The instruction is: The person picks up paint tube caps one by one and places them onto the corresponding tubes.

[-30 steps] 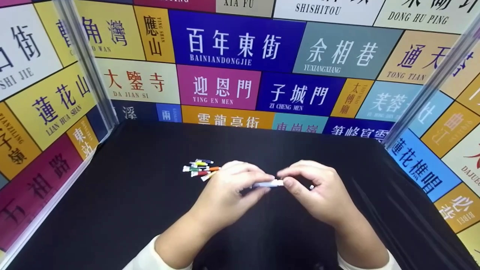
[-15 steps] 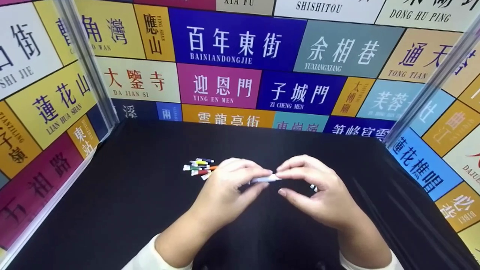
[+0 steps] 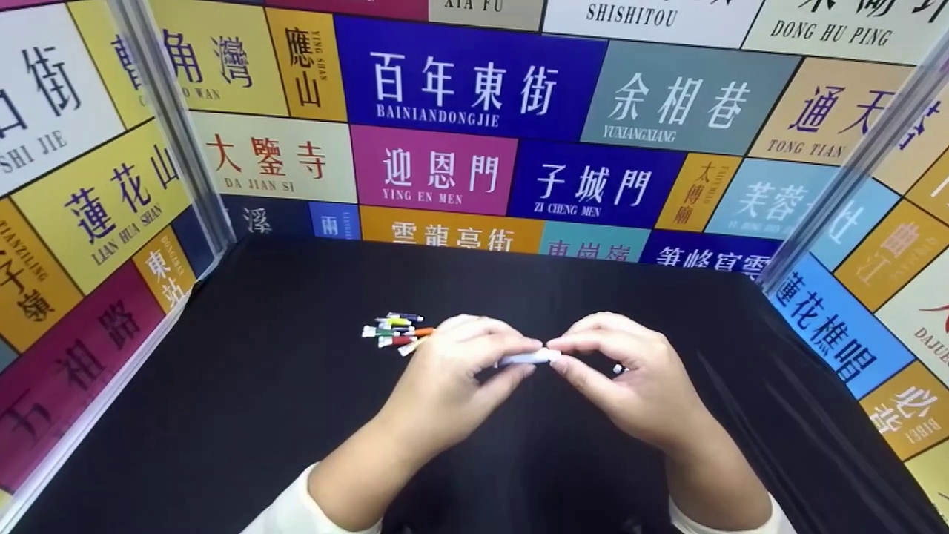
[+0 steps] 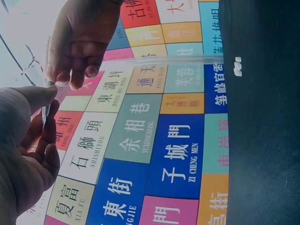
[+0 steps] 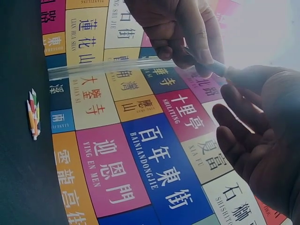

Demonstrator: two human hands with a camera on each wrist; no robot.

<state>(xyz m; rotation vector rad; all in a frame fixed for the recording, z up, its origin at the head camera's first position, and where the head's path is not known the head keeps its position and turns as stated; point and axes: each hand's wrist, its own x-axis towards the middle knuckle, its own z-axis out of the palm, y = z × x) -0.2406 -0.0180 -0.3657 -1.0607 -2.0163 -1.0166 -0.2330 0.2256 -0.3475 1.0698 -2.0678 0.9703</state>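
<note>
In the head view, my left hand pinches a small pale paint tube between thumb and fingers, above the black table. The tube lies nearly level, its white capped end towards the right. My right hand pinches that end with thumb and fingertips. The left fingers hide part of the tube; in the right wrist view the tube spans between both hands. To the left, behind my left hand, several small paint tubes of different colours lie in a loose pile.
Small white pieces, perhaps caps, lie on the black cloth; in the head view my right hand partly hides them. Printed panels with clear corner posts enclose the table's back and sides.
Half a second ago my right thumb was off the tube's end, lowered away from the fingers. Now it is back against the end. My left hand has kept hold, almost still.
</note>
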